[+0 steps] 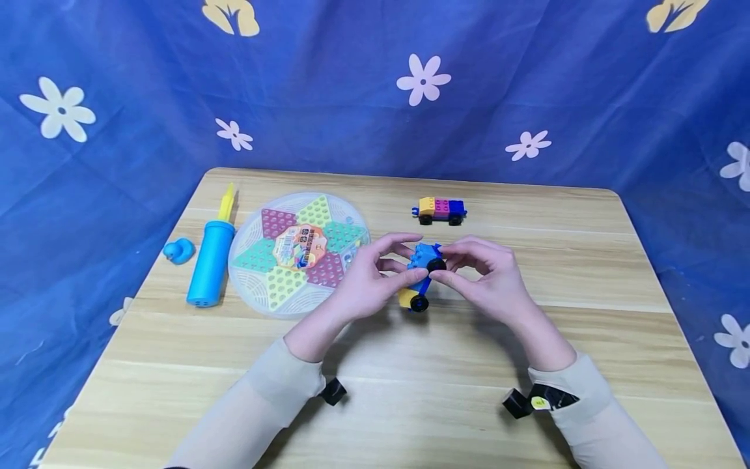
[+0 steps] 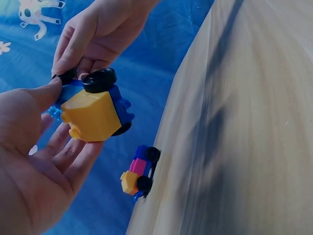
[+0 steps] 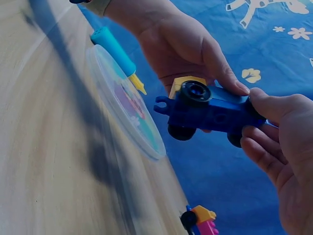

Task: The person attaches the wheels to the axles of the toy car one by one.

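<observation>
Both hands hold a toy block car (image 1: 423, 259) above the middle of the table. It has a dark blue base (image 3: 215, 113), black wheels, a yellow block (image 2: 93, 116) at one end and light blue blocks on top. My left hand (image 1: 375, 273) grips its sides, thumb on the near side and fingers behind. My right hand (image 1: 489, 270) pinches the end by a black wheel (image 1: 436, 264). In the right wrist view the car's underside faces the camera, with a blue hitch (image 3: 162, 105) sticking out at its yellow end.
A second toy car (image 1: 441, 210), yellow, pink and blue, stands behind the hands. To the left lie a round Chinese checkers board (image 1: 252, 225), a blue hand pump (image 1: 211, 264) with a yellow nozzle, and a small blue duck (image 1: 179, 250). A blue flowered cloth hangs behind the table.
</observation>
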### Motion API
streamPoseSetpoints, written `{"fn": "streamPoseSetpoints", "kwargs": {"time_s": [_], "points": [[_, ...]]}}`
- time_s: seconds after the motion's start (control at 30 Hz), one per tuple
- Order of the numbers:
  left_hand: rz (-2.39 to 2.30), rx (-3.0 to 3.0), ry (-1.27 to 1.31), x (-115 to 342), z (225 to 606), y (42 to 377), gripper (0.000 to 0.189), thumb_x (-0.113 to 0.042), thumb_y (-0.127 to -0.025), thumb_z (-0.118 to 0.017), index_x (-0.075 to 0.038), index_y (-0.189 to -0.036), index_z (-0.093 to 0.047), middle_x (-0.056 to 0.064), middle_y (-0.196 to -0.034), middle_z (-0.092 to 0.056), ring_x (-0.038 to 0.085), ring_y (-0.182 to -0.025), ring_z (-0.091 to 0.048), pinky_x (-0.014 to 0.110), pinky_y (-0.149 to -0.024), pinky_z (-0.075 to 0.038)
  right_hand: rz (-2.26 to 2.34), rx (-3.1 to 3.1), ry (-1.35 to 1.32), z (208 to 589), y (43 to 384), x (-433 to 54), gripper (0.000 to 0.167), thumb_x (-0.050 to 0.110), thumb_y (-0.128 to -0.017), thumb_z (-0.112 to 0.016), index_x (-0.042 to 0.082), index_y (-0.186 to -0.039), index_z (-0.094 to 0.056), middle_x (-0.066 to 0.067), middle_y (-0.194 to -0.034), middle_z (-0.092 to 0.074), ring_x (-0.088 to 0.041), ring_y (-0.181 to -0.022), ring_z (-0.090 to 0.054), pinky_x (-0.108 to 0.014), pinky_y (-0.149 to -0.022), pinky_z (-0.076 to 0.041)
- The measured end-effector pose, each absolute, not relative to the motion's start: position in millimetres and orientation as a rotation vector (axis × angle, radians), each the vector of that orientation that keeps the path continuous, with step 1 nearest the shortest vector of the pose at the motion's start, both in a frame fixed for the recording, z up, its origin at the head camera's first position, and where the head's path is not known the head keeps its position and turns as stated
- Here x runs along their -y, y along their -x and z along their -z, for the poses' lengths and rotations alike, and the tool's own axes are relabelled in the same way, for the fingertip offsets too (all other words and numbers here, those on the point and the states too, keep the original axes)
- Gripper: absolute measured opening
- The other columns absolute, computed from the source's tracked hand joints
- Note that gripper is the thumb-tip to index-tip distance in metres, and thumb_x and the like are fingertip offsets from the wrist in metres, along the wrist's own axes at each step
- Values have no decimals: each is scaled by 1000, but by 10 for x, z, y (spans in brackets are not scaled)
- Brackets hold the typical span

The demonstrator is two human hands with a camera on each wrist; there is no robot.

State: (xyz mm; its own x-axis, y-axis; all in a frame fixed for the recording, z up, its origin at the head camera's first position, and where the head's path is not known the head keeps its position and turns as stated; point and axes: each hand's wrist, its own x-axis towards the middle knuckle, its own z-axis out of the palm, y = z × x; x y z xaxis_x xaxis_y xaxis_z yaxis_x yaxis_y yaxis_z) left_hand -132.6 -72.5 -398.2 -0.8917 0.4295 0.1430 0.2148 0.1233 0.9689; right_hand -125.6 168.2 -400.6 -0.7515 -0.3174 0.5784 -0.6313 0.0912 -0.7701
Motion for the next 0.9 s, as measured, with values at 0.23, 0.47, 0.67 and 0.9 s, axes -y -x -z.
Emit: {"fn": "streamPoseSetpoints", "kwargs": {"time_s": [0.23,0.47,0.67,0.9], "points": [[-1771,-2316,-649,749,3953,1324,39,-23,-95,-84,-12,-131,-73,-1,-123,-73,16,-94,-75,36,-76,-64,-1731,2208,-881,3968,1232,-1746,44,-12,-78,-89,2,-117,-74,-5,-106,-69,-23,-83,-70,-32,-76,-63],[-1550,-2522,-904,758,3924,1326,37,-30,-97,-82,-16,-131,-76,-7,-125,-73,8,-102,-70,31,-80,-62,-1693,2350,-908,3951,1254,-1777,45,-4,-81,-90,2,-122,-72,-8,-114,-68,-21,-88,-70,-32,-79,-63],[-1331,-2693,-1032,743,3876,1302,38,-31,-96,-82,-17,-131,-77,-5,-128,-73,5,-107,-67,29,-84,-55,-1657,2495,-934,3961,1251,-1782,39,6,-87,-89,9,-123,-74,-1,-120,-68,-20,-95,-70,-33,-82,-63],[-1238,-2730,-1078,734,3829,1274,36,-25,-95,-83,-17,-129,-77,-5,-126,-74,5,-99,-67,29,-81,-54,-1696,2550,-904,3971,1257,-1790,33,7,-88,-89,11,-118,-77,-1,-116,-69,-21,-95,-69,-35,-81,-63]]}}
